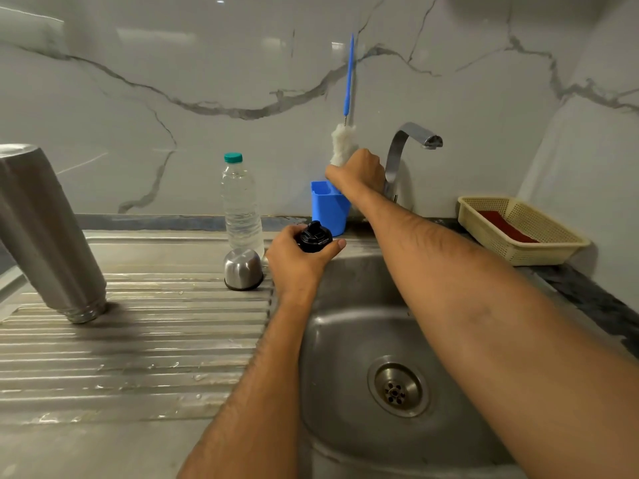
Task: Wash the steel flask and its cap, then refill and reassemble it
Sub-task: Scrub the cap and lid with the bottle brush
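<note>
Two hands work at the sink's (345, 326) back edge: the left hand (297, 257) curls around the black inner cap (314, 237); the right hand (359, 169) grips the bottle brush (342, 143) above a blue holder (328, 207). Inverted, the steel flask (48, 233) stands on the ribbed drainboard (138, 340) near its steel outer cap (242, 269). A beige basket (518, 233) holds a red scrubber (505, 227).
</note>
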